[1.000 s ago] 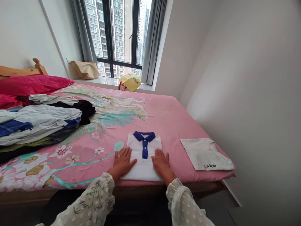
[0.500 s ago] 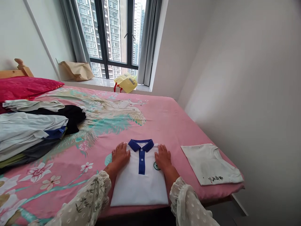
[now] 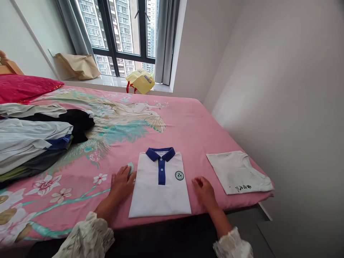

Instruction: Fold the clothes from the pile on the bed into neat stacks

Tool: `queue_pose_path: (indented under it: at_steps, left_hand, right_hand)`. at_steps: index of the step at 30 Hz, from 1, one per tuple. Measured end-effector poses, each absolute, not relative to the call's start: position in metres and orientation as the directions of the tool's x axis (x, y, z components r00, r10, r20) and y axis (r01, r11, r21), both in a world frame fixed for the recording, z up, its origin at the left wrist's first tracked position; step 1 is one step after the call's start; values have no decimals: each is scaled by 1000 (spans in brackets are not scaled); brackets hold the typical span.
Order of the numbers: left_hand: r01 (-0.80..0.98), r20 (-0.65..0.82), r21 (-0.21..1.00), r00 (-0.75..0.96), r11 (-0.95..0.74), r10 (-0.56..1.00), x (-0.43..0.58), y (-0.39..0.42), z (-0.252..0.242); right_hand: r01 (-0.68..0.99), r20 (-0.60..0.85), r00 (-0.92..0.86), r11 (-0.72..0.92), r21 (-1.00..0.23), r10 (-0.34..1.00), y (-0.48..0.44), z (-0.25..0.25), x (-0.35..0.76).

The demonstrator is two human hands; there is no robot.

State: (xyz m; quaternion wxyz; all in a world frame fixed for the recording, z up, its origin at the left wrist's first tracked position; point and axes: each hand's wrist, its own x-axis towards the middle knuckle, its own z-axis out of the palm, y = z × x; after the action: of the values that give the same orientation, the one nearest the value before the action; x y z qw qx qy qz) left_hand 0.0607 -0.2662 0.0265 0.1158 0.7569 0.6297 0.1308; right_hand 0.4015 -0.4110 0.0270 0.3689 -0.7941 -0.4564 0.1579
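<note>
Both left hand (image 3: 121, 182) and right hand (image 3: 205, 193) are now off the white polo shirt (image 3: 161, 195), its fold apparently settled, flat between them on the bed (image 3: 193, 134), left fingers loosely spread, right half-curled, both empty.

Both forearms (image 3: 104, 211) extend over the bed's (image 3: 193, 125) near edge. The left hand (image 3: 121, 182) is palm down, fingers loosely extended; the right hand (image 3: 205, 191), nearer the right corner, has fingers half curled.
</note>
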Motion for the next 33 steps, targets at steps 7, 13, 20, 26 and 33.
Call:
queue_pose_path:
  at_steps: [7,13,20,26,33]
  left_hand:
    - [909,12,401,121,-116,993,46,-373,43]
    - [746,-412,630,85,216,907,51,-386,56]
    - [22,-576,817,55,576,815,63,-391,51]
    - [-426,-515,786,-49,448,856,68,-406,42]
    - [-428,-718,453,345,782,604,104,-482,32]
  right_hand:
    - [510,-317,444,-527,-680,838,-485,24,356]
    - [-111,-596,379,-605,-789,708,-485,13,331]
    - [-236,-551,391,-498,-834,738,-477,31,328]
    - [-333,-521,355,-416,-846,776,-481,32,323]
    - [-515,-459,173,-318,-796,871,-521,28,289]
